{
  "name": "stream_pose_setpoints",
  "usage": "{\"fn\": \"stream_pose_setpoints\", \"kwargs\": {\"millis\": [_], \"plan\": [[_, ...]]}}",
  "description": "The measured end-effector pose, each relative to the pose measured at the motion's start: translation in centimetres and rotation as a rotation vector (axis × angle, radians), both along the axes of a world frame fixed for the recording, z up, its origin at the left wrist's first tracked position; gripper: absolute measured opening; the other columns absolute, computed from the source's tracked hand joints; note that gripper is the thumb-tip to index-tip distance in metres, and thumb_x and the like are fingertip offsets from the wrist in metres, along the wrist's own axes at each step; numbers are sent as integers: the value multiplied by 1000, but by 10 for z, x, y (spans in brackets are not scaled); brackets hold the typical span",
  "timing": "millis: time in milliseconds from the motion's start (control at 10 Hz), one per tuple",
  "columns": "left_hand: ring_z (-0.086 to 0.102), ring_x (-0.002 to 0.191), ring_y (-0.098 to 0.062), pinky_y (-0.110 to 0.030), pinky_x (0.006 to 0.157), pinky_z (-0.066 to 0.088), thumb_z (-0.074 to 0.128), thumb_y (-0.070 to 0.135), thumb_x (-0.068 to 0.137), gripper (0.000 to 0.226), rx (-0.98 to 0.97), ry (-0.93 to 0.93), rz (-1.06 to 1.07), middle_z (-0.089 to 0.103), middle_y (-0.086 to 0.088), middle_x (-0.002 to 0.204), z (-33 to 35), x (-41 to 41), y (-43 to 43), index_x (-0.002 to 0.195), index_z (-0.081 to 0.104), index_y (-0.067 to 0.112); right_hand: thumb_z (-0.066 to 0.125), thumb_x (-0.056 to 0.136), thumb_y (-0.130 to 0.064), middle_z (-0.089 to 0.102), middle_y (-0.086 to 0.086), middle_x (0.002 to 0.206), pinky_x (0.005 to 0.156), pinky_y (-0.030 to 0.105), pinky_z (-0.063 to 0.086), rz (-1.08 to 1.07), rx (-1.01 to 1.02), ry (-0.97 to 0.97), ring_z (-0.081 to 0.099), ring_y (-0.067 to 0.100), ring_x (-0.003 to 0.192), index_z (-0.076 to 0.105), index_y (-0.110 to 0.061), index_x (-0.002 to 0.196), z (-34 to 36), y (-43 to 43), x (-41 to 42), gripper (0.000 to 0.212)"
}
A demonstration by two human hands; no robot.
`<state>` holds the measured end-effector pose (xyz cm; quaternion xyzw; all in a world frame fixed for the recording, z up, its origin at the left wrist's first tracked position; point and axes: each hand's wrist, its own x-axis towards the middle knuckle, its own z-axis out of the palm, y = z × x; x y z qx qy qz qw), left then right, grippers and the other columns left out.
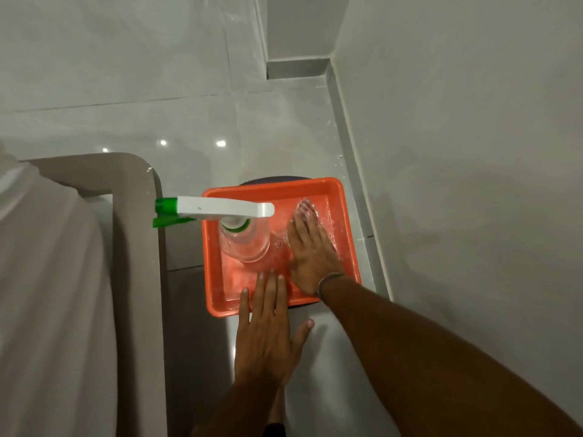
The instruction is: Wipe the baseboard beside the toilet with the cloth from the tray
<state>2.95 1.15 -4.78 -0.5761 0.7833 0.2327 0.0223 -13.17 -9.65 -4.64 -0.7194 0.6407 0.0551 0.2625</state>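
An orange tray point(342, 197) stands on a dark stool beside the wall. My right hand point(310, 247) lies inside it with its fingers stretched out. The fingertips touch a pale, wet-looking crumpled cloth point(307, 204) at the tray's far right; I cannot tell whether they grip it. My left hand point(268, 335) is spread flat, and its fingertips reach over the tray's near rim. The grey baseboard point(347, 137) runs along the foot of the right wall. The toilet point(94, 279) fills the left side.
A clear spray bottle point(244, 244) with a white and green trigger head stands in the tray's left half, its nozzle pointing left over the toilet's edge. A glossy grey tiled floor point(189, 127) stretches ahead to a wall corner point(298, 69).
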Motion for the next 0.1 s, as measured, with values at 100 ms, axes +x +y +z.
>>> {"fn": "stream_pose_setpoints", "kwargs": {"millis": [100], "plan": [[14, 167, -29, -55, 133, 8, 21, 74, 105, 90, -24, 8, -16, 19, -11, 179, 8, -1, 5, 170, 20, 12, 50, 101, -28, -14, 17, 174, 132, 55, 5, -33, -35, -18, -18, 34, 160, -6, -7, 164, 16, 3, 6, 87]]}}
